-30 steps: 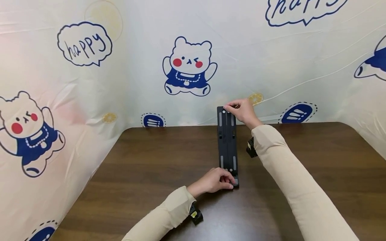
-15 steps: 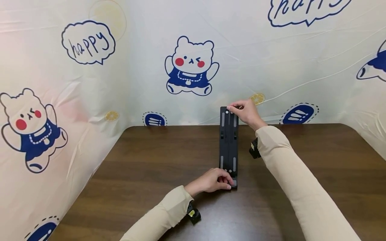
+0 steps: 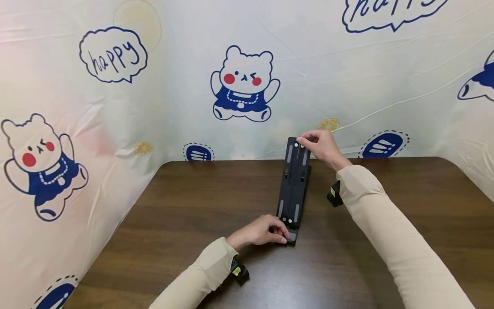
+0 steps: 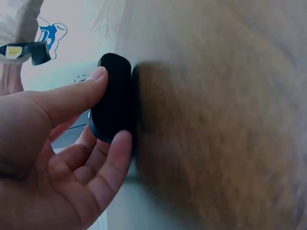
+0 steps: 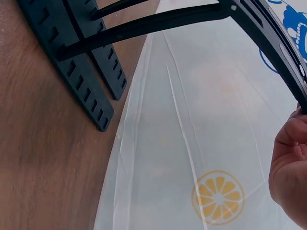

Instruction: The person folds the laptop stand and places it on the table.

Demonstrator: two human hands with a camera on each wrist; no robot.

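A black folding laptop stand (image 3: 292, 184), folded narrow in width, stands on the wooden table with its long upper face raised and leaning. Light grey pads run along that face. My left hand (image 3: 256, 230) pinches the near, low end by its lip; the left wrist view shows thumb and fingers around the rounded black end (image 4: 114, 100). At the raised far end, my right hand (image 3: 323, 146) grips the top corner between thumb and fingers. The right wrist view shows a strut (image 5: 158, 29) propping it from the slotted base bars (image 5: 79, 84) on the table.
The brown wooden table (image 3: 185, 206) reaches back to a pale curtain (image 3: 173, 98) printed with bears and lemon slices. Black wrist cameras sit on both cuffs, the left one (image 3: 240, 271) low over the table.
The stand has turned slightly, its top shifting right and its near end left, so the right side now shows. Both hands moved along with it, keeping their holds.
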